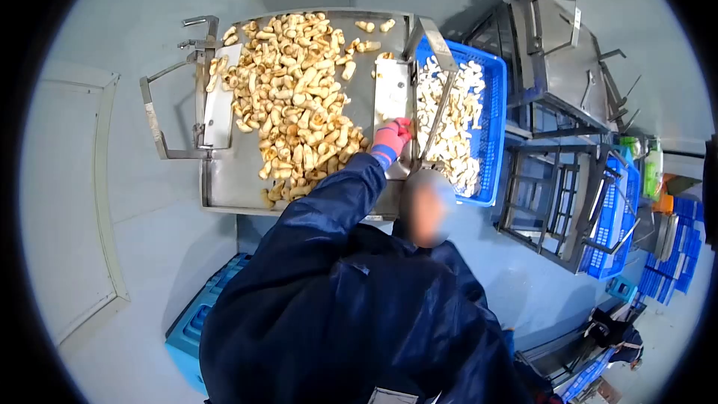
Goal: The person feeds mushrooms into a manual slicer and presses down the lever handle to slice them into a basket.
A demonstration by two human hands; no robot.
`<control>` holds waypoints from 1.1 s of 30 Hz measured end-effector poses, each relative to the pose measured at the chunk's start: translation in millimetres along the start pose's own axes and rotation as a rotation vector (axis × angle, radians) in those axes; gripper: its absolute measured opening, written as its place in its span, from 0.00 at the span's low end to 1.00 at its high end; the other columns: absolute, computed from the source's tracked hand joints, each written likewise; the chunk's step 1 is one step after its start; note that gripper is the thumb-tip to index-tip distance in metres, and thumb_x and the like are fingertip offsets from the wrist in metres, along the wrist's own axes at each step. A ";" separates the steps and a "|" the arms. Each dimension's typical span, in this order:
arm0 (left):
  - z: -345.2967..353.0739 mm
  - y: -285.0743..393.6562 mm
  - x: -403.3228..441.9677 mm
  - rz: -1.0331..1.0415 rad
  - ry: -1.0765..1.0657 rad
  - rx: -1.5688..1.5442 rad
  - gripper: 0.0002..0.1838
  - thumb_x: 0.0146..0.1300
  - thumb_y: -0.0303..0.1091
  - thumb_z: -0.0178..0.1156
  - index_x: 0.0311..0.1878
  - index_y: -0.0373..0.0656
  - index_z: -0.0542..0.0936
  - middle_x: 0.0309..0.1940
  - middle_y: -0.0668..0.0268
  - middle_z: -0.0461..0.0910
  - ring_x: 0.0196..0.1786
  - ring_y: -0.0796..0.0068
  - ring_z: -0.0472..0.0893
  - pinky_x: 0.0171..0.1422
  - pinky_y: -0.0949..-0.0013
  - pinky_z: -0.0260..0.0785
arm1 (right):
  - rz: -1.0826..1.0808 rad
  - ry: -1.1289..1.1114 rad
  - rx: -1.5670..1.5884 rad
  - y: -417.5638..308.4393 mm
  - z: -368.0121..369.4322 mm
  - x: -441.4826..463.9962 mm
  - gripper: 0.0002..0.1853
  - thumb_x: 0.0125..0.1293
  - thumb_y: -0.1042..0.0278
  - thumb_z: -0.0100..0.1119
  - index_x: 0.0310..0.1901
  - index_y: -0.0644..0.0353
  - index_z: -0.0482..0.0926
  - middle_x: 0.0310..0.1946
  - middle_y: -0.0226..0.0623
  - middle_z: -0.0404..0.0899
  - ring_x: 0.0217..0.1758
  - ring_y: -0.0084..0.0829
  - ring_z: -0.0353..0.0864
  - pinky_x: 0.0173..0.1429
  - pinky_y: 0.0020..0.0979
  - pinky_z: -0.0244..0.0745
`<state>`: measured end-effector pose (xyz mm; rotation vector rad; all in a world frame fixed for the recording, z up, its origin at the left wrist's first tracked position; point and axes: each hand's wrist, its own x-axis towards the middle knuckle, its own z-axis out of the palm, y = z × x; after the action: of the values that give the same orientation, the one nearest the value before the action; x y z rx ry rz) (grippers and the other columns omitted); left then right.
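Observation:
My left hand [392, 139], in a pink glove with a blue cuff, is at the lower end of a white board [393, 90] on the right side of a metal table. Its fingers are curled closed, and what they hold, if anything, is hidden. To its left lies a large heap of stubby, pale brown mushrooms [303, 97]. A blurred patch covers the end of my right sleeve [458, 273], so my right hand cannot be made out. Just beyond the board, a blue basket [490, 146] holds many small, whitish pieces.
The metal table [232, 191] has a raised rim. A second white board [218, 116] and a metal bracket [153, 112] are at its left end. Metal frames [553, 187] stand right of the basket. A turquoise crate [183, 322] is at lower left.

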<state>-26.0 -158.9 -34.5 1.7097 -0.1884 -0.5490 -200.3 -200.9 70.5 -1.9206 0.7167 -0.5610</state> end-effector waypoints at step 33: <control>-32.0 60.0 37.5 0.301 0.301 0.425 0.18 0.54 0.39 0.63 0.45 0.41 0.77 0.37 0.59 0.80 0.39 0.63 0.79 0.47 0.66 0.71 | 0.059 -0.057 -0.009 0.4 -2.1 4.5 0.11 0.57 0.70 0.56 0.22 0.66 0.72 0.14 0.44 0.67 0.17 0.29 0.62 0.26 0.31 0.63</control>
<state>31.8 -159.5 17.4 2.1020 -0.3574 -0.0210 -198.5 -205.5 71.3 -1.9102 0.7376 -0.4654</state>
